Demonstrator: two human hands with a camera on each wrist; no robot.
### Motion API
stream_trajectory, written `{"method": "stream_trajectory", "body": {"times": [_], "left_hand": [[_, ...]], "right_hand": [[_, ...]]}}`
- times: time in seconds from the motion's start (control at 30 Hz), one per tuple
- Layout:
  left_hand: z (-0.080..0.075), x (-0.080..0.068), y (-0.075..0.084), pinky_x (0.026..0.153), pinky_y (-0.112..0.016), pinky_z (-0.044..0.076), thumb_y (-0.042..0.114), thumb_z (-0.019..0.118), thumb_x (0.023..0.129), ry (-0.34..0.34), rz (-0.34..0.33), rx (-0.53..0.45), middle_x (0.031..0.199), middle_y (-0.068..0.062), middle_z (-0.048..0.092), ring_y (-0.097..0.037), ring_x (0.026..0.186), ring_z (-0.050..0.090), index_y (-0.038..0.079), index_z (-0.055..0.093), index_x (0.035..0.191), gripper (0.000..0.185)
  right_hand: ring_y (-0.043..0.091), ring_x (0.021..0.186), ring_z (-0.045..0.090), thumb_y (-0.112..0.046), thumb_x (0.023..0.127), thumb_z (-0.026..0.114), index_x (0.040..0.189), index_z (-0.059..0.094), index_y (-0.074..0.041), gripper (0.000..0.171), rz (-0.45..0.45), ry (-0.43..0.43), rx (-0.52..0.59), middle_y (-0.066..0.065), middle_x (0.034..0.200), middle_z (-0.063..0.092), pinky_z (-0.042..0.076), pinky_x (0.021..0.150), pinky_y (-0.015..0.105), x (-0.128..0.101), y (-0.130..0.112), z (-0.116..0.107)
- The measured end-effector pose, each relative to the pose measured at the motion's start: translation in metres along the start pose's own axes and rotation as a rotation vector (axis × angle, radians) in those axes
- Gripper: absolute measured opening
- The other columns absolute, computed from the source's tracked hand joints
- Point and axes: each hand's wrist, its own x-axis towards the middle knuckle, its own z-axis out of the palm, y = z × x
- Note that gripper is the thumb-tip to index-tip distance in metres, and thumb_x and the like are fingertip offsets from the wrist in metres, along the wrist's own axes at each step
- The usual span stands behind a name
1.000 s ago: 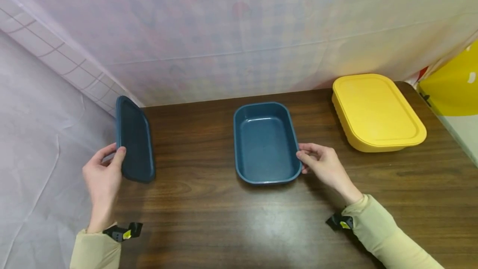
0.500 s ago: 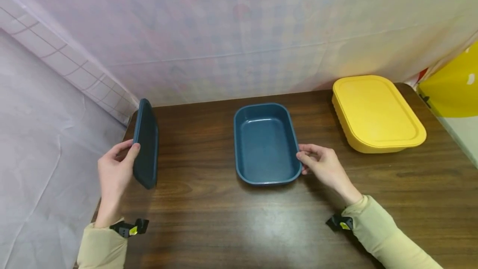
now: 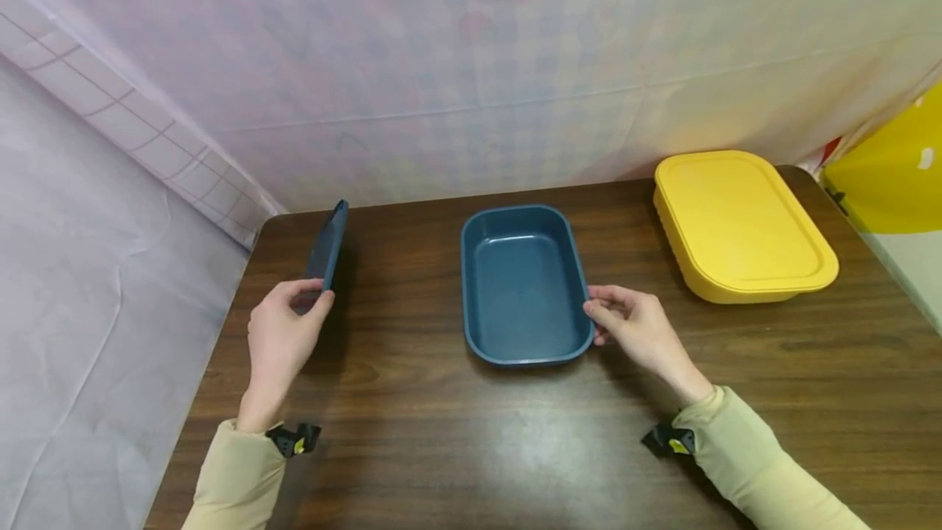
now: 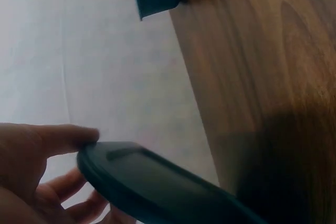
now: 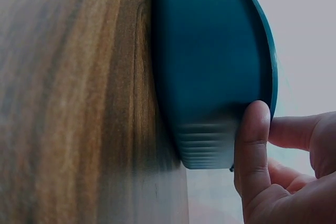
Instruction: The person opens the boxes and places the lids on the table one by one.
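Note:
An open dark blue container (image 3: 524, 282) sits in the middle of the brown table (image 3: 456, 440). My right hand (image 3: 634, 327) grips its near right rim, thumb on the outer wall (image 5: 252, 140) in the right wrist view. My left hand (image 3: 283, 334) holds the matching dark blue lid (image 3: 327, 256) on edge above the table's left part, thumb on its near end. In the left wrist view the lid (image 4: 157, 182) is pinched between thumb and fingers, tilted over the table's edge.
A yellow container with its lid on (image 3: 739, 223) stands at the back right of the table. A yellow object (image 3: 894, 178) is past the right edge. A pale sheet (image 3: 471, 64) hangs behind, and the table's left edge drops off to cloth.
My left hand has carried the lid to the right, from beyond the table's left edge to above its left part, turning it more edge-on. The right hand and blue container have stayed put.

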Motion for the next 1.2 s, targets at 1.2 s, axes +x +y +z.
{"method": "stream_trajectory", "body": {"times": [1.2], "left_hand": [[0.054,0.030,-0.024,0.092,-0.064,0.054,0.014,0.076,0.094,-0.190,0.039,0.324,0.122,-0.026,0.069,-0.050,0.113,0.066,0.000,0.075,0.118,0.027]], "right_hand": [[0.002,0.062,0.065,-0.011,0.104,0.065,0.138,0.058,0.016,0.044,0.000,0.004,-0.007,0.032,0.111,0.072,0.061,0.062,0.021,-0.001,-0.002,0.000]]}}
